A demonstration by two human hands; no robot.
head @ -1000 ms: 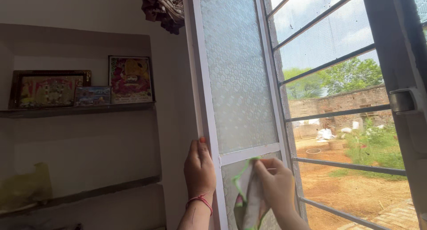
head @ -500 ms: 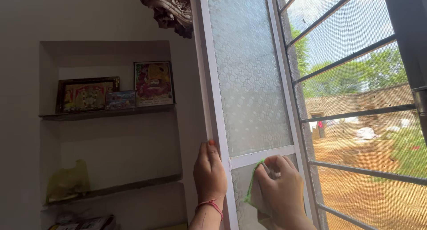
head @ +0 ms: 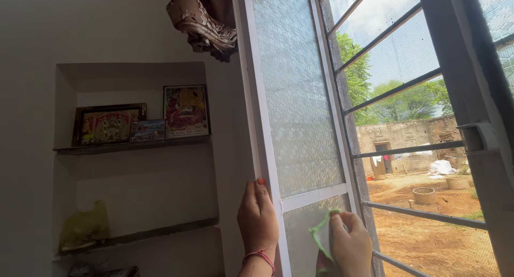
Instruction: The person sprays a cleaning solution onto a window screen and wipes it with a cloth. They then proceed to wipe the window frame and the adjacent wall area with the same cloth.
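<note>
My left hand [head: 258, 218] grips the white frame edge of an open window shutter [head: 262, 148] just below its cross bar, a red thread on the wrist. My right hand [head: 350, 244] holds a green-edged cloth [head: 320, 238] pressed against the lower frosted glass pane [head: 308, 231]. The tall upper pane [head: 297, 95] is patterned frosted glass. Most of the cloth is hidden below the picture's bottom edge.
Dark window bars with mesh [head: 407, 89] stand to the right, a yard beyond them. A wall niche with shelves [head: 134, 146] holds framed pictures [head: 184, 111] and a yellowish bag [head: 83, 229]. A bundled curtain [head: 206, 20] hangs above the shutter.
The camera has swung left and down, so the shutter sits further right in view. My right hand with the cloth has slid a little lower on the pane; the left hand keeps its grip.
</note>
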